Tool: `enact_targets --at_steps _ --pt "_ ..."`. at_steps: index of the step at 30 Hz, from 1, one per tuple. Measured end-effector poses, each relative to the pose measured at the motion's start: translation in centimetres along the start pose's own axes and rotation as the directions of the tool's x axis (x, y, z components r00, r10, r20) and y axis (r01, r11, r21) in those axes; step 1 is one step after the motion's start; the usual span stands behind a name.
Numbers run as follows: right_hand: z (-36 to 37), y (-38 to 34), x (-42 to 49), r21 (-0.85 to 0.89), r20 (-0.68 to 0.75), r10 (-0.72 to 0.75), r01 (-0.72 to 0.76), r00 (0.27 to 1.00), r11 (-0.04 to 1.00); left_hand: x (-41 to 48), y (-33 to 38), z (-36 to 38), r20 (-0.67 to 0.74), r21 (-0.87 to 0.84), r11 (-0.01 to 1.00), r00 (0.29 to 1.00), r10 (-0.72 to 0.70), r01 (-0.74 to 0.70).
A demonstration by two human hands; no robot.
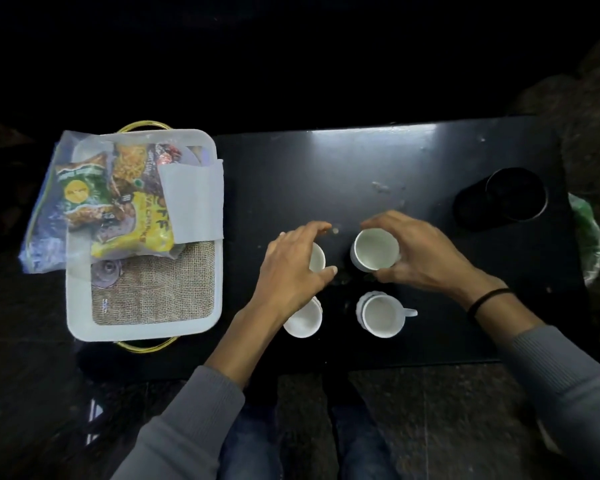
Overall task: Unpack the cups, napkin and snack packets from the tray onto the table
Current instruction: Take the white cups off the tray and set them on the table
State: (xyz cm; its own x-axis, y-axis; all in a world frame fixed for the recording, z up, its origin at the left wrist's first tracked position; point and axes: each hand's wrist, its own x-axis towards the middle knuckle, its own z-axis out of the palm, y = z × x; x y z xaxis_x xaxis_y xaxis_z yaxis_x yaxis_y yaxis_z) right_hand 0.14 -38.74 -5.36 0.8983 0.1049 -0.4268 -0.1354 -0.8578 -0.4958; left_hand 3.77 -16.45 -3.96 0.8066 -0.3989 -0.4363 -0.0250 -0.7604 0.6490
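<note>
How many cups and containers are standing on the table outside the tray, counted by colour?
White cups: 4
Black container: 1
Total: 5

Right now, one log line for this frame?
left hand: holds far-left cup | right hand: holds far-right cup | near-left cup, near-right cup: on table | napkin, snack packets: on tray
</note>
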Motion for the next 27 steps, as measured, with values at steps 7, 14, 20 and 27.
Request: enact_targets --at_steps 7,14,20,27 --pt "0.9 0.7 -0.3 -0.018 -0.007 -0.029 0.029 1.000 0.999 -0.1 -0.4 0.7 0.002 0.035 0.999 1.000 -0.019 0.019" --pt "1.1 0.6 -0.3 -0.008 0.019 -0.024 0.024 1.000 1.000 0.2 -1.0 1.3 -0.007 0.078 0.997 1.000 0.012 -0.011" --pt "0.5 -0.8 0.4 -0.037 0.063 -0.032 0.034 0.997 0.999 0.0 -1.2 1.2 -0.051 0.057 0.998 0.998 0.041 -0.038" --pt "-0.2 -5.0 2.7 -0.045 0.005 -0.112 0.113 0.994 0.993 -0.1 -2.2 -1.0 -0.129 0.007 0.999 0.991 0.041 -0.041"
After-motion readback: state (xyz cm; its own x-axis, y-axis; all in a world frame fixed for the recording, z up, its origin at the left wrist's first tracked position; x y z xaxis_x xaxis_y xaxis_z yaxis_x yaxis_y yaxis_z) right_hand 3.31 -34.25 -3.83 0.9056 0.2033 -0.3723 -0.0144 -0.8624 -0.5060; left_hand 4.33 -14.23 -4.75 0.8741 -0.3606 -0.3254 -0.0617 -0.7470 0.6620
